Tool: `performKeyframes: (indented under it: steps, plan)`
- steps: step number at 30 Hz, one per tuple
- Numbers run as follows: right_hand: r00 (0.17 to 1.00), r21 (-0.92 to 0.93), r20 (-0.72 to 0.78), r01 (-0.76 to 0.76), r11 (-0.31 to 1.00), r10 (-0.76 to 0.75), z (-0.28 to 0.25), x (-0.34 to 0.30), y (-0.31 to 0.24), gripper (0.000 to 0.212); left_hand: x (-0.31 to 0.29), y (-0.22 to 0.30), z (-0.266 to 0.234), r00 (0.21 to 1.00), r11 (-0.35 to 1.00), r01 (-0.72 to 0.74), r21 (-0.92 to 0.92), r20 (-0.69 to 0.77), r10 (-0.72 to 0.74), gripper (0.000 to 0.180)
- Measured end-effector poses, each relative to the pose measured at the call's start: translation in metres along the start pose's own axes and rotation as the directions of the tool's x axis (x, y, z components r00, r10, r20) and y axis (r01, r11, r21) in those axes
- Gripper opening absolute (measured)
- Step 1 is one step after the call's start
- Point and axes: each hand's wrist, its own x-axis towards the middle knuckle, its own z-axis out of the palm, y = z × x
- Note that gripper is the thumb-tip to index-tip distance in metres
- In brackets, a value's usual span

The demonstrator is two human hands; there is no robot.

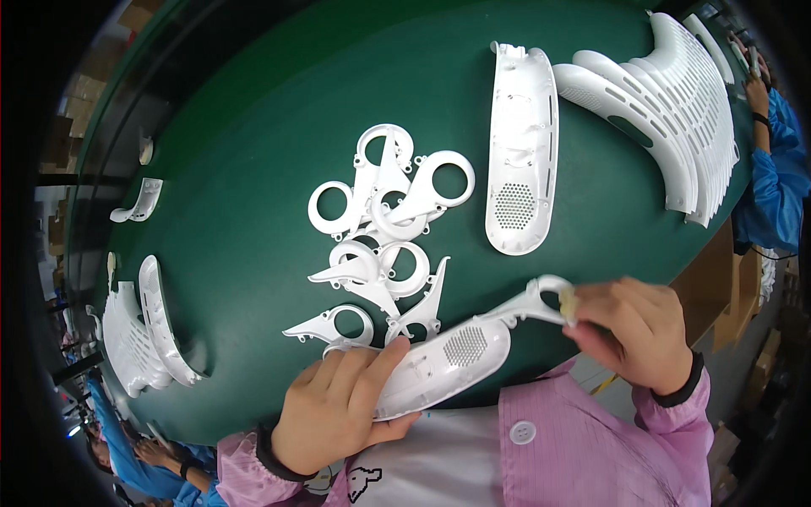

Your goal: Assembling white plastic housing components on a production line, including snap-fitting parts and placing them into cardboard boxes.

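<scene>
My left hand (325,414) is closed round one end of a long white plastic shell (435,372), its thumb on the inner face. The shell is tilted up to the right, with a perforated patch near its far end. At that end sits a white ring-shaped part (522,302) with a tapered arm; whether the two are joined I cannot tell. My right hand (638,329) pinches a small pale-yellow piece (568,302) against the ring's rim. Its fingers partly hide the piece, so its kind is unclear.
Loose white ring-shaped parts (393,207) lie heaped on the green table (253,177). Another shell (521,152) lies beyond. Stacked white shells (676,101) stand at the far right, more shells (131,346) at the left. Co-workers in blue sleeves (773,186) are at both sides.
</scene>
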Motion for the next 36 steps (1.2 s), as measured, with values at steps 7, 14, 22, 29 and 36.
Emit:
performKeyframes:
  steps: [7, 14, 22, 29, 36]
  plan:
    - [0.997, 0.088, -0.036, 0.075, 0.993, -0.072, 0.027, 0.01, -0.031, 0.038, 0.011, -0.006, 0.0, 1.0, 0.999, -0.014, -0.03, 0.0, 0.014, 0.082]
    - [0.996, -0.018, -0.088, 0.014, 1.0, -0.015, 0.041, 0.017, -0.043, 0.031, 0.019, -0.007, -0.009, 0.996, 0.996, -0.003, -0.094, 0.093, 0.012, 0.098]
    - [0.998, -0.055, -0.064, 0.01, 0.998, -0.013, 0.041, 0.022, -0.049, 0.031, 0.017, -0.007, -0.004, 0.997, 0.993, 0.0, -0.117, 0.078, 0.009, 0.1]
    - [0.998, -0.019, -0.029, -0.06, 0.998, 0.06, 0.04, 0.023, -0.059, 0.032, 0.015, -0.005, 0.004, 0.998, 0.997, -0.039, -0.068, -0.046, 0.036, 0.089]
    - [0.949, 0.148, 0.138, -0.303, 0.942, 0.283, 0.033, 0.039, -0.068, 0.03, 0.015, -0.001, -0.002, 1.0, 0.999, -0.02, -0.03, 0.0, 0.02, 0.082]
